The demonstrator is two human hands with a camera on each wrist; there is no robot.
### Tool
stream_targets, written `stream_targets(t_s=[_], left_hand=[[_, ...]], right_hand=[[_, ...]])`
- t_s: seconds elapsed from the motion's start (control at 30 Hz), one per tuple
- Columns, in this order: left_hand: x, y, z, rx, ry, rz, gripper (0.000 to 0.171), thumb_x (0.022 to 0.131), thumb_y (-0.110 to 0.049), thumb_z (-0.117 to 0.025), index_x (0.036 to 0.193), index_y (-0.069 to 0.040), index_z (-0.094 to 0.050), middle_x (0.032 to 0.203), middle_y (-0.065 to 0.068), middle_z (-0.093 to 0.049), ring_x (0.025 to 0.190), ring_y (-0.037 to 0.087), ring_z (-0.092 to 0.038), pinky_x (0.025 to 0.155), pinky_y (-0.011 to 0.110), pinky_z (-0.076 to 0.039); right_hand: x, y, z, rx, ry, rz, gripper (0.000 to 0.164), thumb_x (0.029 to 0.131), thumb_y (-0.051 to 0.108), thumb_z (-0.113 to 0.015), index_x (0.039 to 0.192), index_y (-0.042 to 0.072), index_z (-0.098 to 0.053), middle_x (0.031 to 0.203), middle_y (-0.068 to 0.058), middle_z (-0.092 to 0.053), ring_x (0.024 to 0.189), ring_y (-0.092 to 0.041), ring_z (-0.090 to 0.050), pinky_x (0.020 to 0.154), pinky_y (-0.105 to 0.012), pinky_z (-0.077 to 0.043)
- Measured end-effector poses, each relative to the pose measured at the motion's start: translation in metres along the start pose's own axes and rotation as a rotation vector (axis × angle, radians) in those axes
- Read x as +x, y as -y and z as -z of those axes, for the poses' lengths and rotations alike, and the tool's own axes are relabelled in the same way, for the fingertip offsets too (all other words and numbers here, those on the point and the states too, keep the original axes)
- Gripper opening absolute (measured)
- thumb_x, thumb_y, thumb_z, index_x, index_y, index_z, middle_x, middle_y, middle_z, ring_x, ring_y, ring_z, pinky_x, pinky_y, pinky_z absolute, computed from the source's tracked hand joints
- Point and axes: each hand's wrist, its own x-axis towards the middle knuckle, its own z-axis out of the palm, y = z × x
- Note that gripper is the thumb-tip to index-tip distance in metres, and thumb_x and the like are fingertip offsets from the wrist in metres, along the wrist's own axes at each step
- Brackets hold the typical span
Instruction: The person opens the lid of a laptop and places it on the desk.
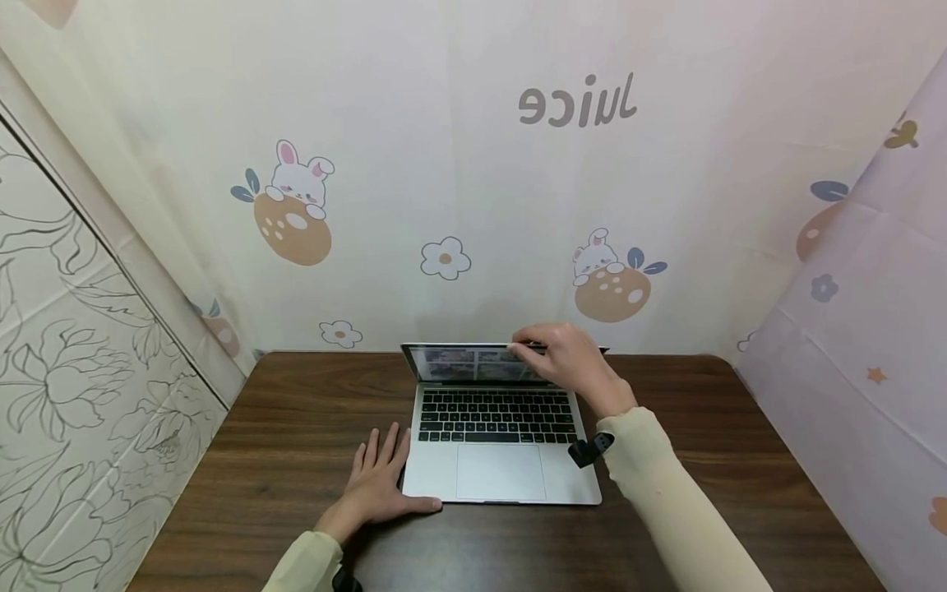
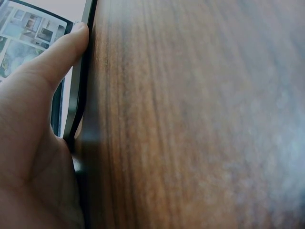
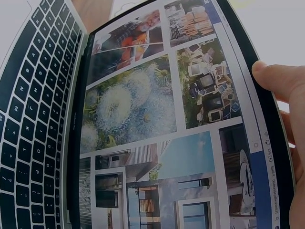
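Observation:
A silver laptop (image 1: pixel 500 473) lies unfolded on the dark wooden table, its keyboard (image 1: pixel 497 411) and trackpad facing up. My left hand (image 1: pixel 376 485) rests at its front left corner, fingers spread straight along the left side and thumb along the front edge. In the left wrist view the thumb (image 2: pixel 50 64) lies over the laptop's edge. With thumb and fingers my right hand (image 1: pixel 568 358) pinches the top edge of the laptop's screen, right of its middle. The lit screen (image 3: pixel 131 107) shows a grid of pictures in the right wrist view.
The brown wooden table (image 1: pixel 296 436) has its far edge just behind the laptop. A pale curtain (image 1: pixel 385 164) printed with rabbits and flowers hangs at the back and right. A white panel with flower line drawings (image 1: pixel 66 370) stands on the left.

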Motion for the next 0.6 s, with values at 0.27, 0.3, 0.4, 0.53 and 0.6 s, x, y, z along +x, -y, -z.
stream_targets(t_s=[0.27, 0.3, 0.4, 0.53, 0.6], left_hand=[[-0.001, -0.001, 0.004, -0.004, 0.015, -0.007, 0.135, 0.064, -0.090, -0.069, 0.166, -0.014, -0.022, 0.174, 0.016, -0.008, 0.158, 0.048, 0.001, 0.124, 0.066, -0.001], [-0.001, -0.002, 0.005, 0.002, 0.020, 0.000, 0.135, 0.065, -0.090, -0.069, 0.166, -0.014, -0.022, 0.174, 0.015, -0.008, 0.158, 0.047, 0.001, 0.124, 0.065, -0.001], [-0.002, -0.004, 0.008, 0.002, 0.030, 0.003, 0.133, 0.066, -0.088, -0.070, 0.166, -0.013, -0.022, 0.173, 0.017, -0.009, 0.158, 0.049, 0.000, 0.124, 0.067, -0.003], [-0.002, -0.004, 0.008, 0.005, 0.031, 0.000, 0.133, 0.067, -0.088, -0.070, 0.166, -0.013, -0.021, 0.173, 0.017, -0.008, 0.158, 0.049, 0.000, 0.124, 0.067, -0.004], [0.000, -0.002, 0.006, 0.001, 0.025, -0.002, 0.134, 0.066, -0.088, -0.070, 0.166, -0.013, -0.022, 0.173, 0.017, -0.009, 0.158, 0.048, 0.000, 0.124, 0.067, -0.004]], right_hand=[[0.003, -0.002, -0.001, 0.004, -0.010, 0.008, 0.018, 0.100, 0.029, -0.070, 0.105, 0.015, -0.081, 0.099, -0.002, -0.080, 0.083, -0.016, -0.075, 0.075, -0.040, -0.061], [0.004, -0.002, -0.001, 0.004, -0.010, 0.007, 0.019, 0.100, 0.029, -0.070, 0.105, 0.015, -0.081, 0.099, -0.002, -0.080, 0.083, -0.017, -0.075, 0.075, -0.040, -0.061], [0.005, -0.002, -0.001, 0.001, -0.010, 0.006, 0.019, 0.099, 0.030, -0.070, 0.106, 0.015, -0.080, 0.099, -0.002, -0.080, 0.083, -0.017, -0.076, 0.076, -0.040, -0.061], [0.006, -0.003, -0.001, -0.011, -0.010, -0.001, 0.020, 0.100, 0.031, -0.070, 0.107, 0.014, -0.080, 0.100, -0.003, -0.080, 0.083, -0.017, -0.076, 0.075, -0.040, -0.061], [0.007, -0.002, -0.001, -0.017, -0.008, -0.008, 0.021, 0.100, 0.031, -0.070, 0.107, 0.014, -0.080, 0.101, -0.003, -0.080, 0.084, -0.017, -0.076, 0.075, -0.040, -0.061]])
